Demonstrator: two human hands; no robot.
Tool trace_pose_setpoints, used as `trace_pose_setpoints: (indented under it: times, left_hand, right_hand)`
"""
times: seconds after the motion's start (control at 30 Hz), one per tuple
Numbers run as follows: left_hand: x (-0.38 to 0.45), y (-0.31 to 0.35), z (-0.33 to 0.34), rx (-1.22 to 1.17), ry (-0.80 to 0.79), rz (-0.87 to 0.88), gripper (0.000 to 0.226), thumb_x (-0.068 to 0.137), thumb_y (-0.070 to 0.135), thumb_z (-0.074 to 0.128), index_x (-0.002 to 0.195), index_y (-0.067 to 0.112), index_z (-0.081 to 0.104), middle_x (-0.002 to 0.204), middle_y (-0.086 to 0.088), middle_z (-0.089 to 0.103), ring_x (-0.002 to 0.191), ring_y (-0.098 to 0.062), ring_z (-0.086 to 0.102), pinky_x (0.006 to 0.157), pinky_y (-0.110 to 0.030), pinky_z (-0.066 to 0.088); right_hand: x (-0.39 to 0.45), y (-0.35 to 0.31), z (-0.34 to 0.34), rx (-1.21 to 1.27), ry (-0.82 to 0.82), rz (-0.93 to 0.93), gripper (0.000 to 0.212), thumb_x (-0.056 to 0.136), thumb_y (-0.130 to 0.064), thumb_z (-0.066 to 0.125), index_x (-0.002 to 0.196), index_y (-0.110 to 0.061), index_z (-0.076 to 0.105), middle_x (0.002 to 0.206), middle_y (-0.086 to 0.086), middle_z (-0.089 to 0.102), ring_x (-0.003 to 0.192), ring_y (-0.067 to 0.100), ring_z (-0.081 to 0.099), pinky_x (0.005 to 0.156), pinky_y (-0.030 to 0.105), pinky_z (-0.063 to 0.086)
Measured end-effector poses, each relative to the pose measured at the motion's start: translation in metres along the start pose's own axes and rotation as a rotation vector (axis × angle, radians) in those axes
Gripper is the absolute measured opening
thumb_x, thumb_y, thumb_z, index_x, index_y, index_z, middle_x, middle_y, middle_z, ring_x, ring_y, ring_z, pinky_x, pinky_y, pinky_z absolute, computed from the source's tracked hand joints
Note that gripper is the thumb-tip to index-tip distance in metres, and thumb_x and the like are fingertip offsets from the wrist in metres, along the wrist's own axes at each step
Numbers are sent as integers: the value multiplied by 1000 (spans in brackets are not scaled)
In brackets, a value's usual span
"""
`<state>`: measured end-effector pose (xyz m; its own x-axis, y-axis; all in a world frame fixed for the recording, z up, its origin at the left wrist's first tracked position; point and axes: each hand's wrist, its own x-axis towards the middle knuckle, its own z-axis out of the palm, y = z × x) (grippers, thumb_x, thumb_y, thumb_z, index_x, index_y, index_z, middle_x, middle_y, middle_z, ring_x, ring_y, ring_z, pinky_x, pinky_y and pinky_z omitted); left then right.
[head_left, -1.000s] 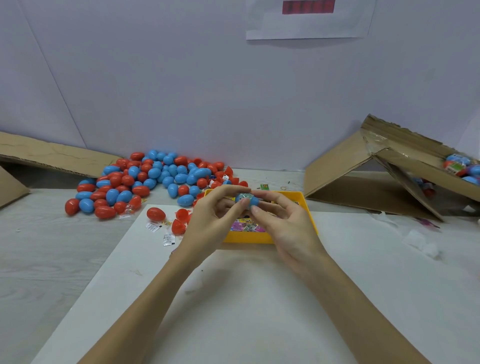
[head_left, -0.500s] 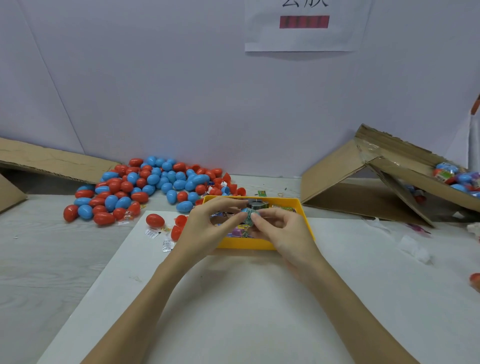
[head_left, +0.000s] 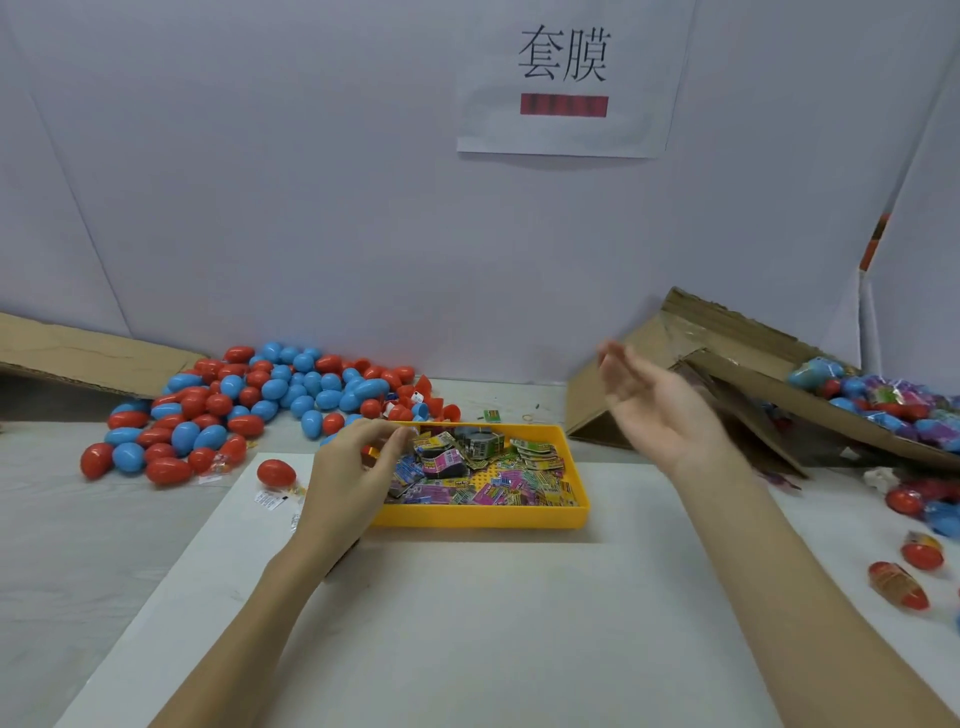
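My left hand (head_left: 353, 467) hovers over the near-left corner of the shallow yellow plastic tray (head_left: 483, 517), fingers curled down, thumb and forefinger close together just above the small printed film sleeves (head_left: 467, 467) heaped inside. I cannot tell whether I have one pinched yet. My right hand (head_left: 654, 410) is raised off to the side with the fingers loose and spread, holding nothing, its palm turned towards the tilted brown cardboard box (head_left: 727, 338) where the film-wrapped eggs (head_left: 883, 405) lie.

As I judge it, the step is taking one sleeve for the next egg. The sleeves overlap and look thin, so I should nip a single one by its free edge and lift it straight up, letting any neighbour that clings drop away before I clear the rim. The lone bare red plastic egg (head_left: 276, 473) sits on the white board (head_left: 441, 623) just beside my left hand, nearer than the pile of red and blue plastic eggs (head_left: 249, 400) behind it, so that is the sensible one for the empty hand to fetch.
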<state>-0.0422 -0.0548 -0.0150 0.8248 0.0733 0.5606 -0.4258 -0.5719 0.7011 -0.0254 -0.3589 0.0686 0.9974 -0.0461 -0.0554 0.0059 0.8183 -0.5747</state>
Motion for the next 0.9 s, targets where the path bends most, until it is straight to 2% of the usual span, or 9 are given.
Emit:
trace_pose_setpoints:
  times: [0.07, 0.17, 0.33, 0.4, 0.47, 0.6, 0.7, 0.8, 0.9]
  left_hand:
    - [1, -8, -2, 109, 25, 2, 12, 99, 16, 64, 105, 16, 75, 101, 4, 71, 92, -9, 62, 78, -29, 53]
    - [4, -20, -6, 201, 62, -28, 14, 99, 13, 64, 107, 11, 75, 103, -2, 68, 96, -20, 60, 82, -34, 52]
    - [8, -35, -5, 266, 90, -145, 17, 99, 16, 64, 111, 10, 74, 113, -5, 66, 100, -11, 55, 77, -20, 42]
    - [11, -42, -5, 277, 108, -197, 21, 100, 17, 62, 116, 10, 73, 123, -6, 66, 110, -14, 55, 87, -26, 47]
    - [22, -50, -6, 305, 111, -218, 25, 101, 16, 59, 121, 10, 72, 131, -8, 64, 121, -21, 56, 99, -40, 49]
    - [51, -65, -6, 483, -86, -138, 32, 103, 14, 53, 131, 13, 67, 137, -9, 61, 124, -26, 53, 104, -43, 46]
    - [68, -72, -3, 686, -249, -100, 34, 105, 24, 49, 136, 22, 63, 140, -4, 59, 127, -29, 46, 105, -42, 42]
    - [81, -69, -1, 800, -292, -111, 28, 100, 27, 55, 127, 23, 61, 128, -4, 64, 119, -29, 49, 101, -44, 40]
    - [86, -63, -4, 785, -355, -152, 22, 91, 12, 61, 112, 16, 59, 112, -8, 67, 105, -28, 57, 93, -44, 48]
  right_hand:
    - [-1, 30, -11, -16, -5, 120, 18, 102, -4, 54, 110, 2, 69, 97, 14, 73, 82, 21, 75, 72, 24, 62]
    - [-3, 70, -23, -18, -33, 270, 20, 103, -5, 52, 111, 1, 70, 96, 13, 72, 82, 21, 72, 66, 25, 61]
    - [2, 93, -31, -73, -62, 292, 23, 104, -8, 51, 112, -2, 71, 90, 10, 74, 76, 18, 74, 66, 31, 62]
    - [3, 92, -33, -52, -66, 289, 23, 104, -8, 50, 112, -2, 71, 87, 9, 74, 72, 17, 74, 64, 31, 61]
    - [4, 93, -34, -61, -73, 289, 23, 104, -8, 51, 111, -1, 72, 86, 9, 74, 71, 17, 73, 63, 31, 61]
    - [4, 94, -35, -80, -63, 275, 23, 104, -8, 50, 114, -2, 71, 85, 9, 74, 71, 16, 73, 61, 30, 60]
    - [2, 93, -33, -86, -63, 273, 24, 105, -8, 50, 116, -2, 70, 84, 9, 73, 71, 16, 73, 61, 29, 60]
    - [0, 93, -32, -102, -62, 259, 24, 105, -8, 49, 116, -1, 69, 83, 9, 72, 71, 16, 72, 61, 29, 60]
    - [-2, 93, -29, -123, -58, 250, 24, 105, -8, 49, 116, -2, 69, 83, 8, 72, 74, 16, 69, 62, 29, 60]
